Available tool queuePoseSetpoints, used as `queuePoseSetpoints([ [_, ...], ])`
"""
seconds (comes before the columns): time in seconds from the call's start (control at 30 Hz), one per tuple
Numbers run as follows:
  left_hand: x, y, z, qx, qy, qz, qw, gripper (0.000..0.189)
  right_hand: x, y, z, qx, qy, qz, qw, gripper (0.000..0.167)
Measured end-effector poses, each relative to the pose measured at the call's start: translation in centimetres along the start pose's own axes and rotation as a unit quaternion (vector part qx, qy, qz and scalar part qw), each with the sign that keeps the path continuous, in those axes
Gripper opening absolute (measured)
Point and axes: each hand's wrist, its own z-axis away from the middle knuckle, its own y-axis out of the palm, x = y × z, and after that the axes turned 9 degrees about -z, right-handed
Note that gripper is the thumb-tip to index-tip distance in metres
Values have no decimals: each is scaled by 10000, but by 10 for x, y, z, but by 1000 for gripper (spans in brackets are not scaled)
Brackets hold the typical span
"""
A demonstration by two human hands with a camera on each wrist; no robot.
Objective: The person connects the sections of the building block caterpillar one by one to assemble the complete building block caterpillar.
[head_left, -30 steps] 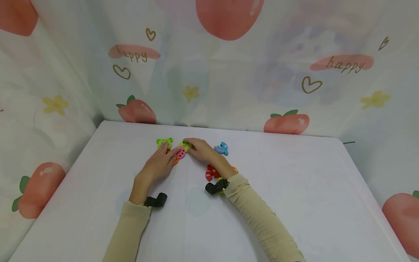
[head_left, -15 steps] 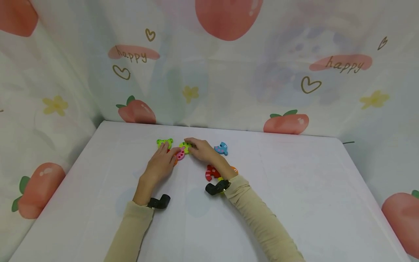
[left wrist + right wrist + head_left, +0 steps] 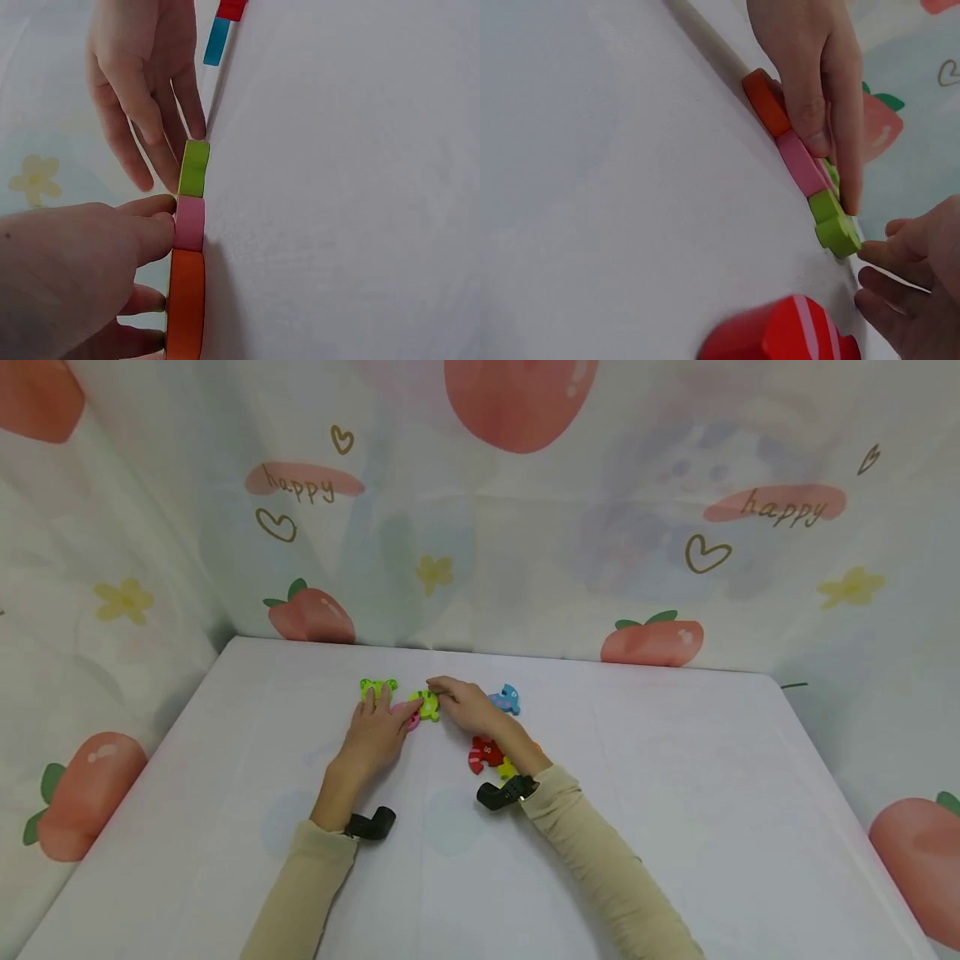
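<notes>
Nearest on my head feed: a black wrist camera (image 3: pixel 506 793) at the right cuff. Just past it, a red piece (image 3: pixel 483 754) and a yellow piece (image 3: pixel 507 768) sit together on the white table (image 3: pixel 712 793), partly hidden by the forearm.

Further out, left hand (image 3: pixel 373 735): fingers spread, laid on the cluster, no pinch visible. Beneath, an orange piece (image 3: pixel 186 304), a pink piece (image 3: pixel 189 223) and a green piece (image 3: pixel 425 704) run in a row, edges touching. Right hand (image 3: pixel 467 706): fingers loose, slightly apart, tips at the green piece's right end, pinching nothing; can't confirm contact. Blue piece (image 3: pixel 506 699) lies just right of that hand, apart from the row. Frog-faced piece (image 3: pixel 372 687) at the left fingertips, far side.

My read: step in hand is butting green against pink, left steadying. Next calls for light left pressure so nothing slides, then right clear to fetch another, blue likely handiest.
</notes>
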Motion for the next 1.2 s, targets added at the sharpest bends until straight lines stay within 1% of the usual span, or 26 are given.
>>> queuePoseSetpoints([
  [0.17, -3, -3, 1, 175, -205, 346, 9990, 43, -2, -18, 15, -218, 31, -99, 9997, 38],
  [0.3, -3, -4, 1, 238, -238, 564, 9978, 44, -5, -38, 36, -286, 36, -62, 9996, 38],
  [0.43, -4, -5, -1, 345, -183, 538, 9978, 45, -7, -55, 59, -352, 143, 185, 9991, 37],
  [0.57, -7, -5, -1, 467, -193, 401, 9979, 45, -11, -63, 77, -323, 158, 448, 9983, 37],
  [0.63, -7, -6, -1, 510, -223, 336, 9979, 45, -12, -64, 83, -175, 91, 533, 9984, 38],
  [0.73, -6, -6, -2, 527, -256, 300, 9978, 46, -13, -63, 89, 204, -90, 762, 9968, 36],
  [0.87, -4, -6, -4, 518, -293, 342, 9976, 46, -14, -60, 92, 739, -301, 1259, 9888, 29],
  [0.93, -4, -6, -5, 508, -312, 387, 9975, 46, -15, -59, 92, 953, -276, 1361, 9857, 27],
  [1.0, -5, -7, -5, 520, -341, 433, 9971, 46, -16, -58, 93, 1115, -227, 1325, 9846, 27],
  [1.1, -5, -7, -6, 526, -351, 457, 9969, 46, -16, -58, 94, 1253, -91, 1177, 9851, 30],
  [1.2, -5, -6, -6, 500, -348, 447, 9971, 46, -15, -59, 96, 1339, 21, 1145, 9844, 36],
])
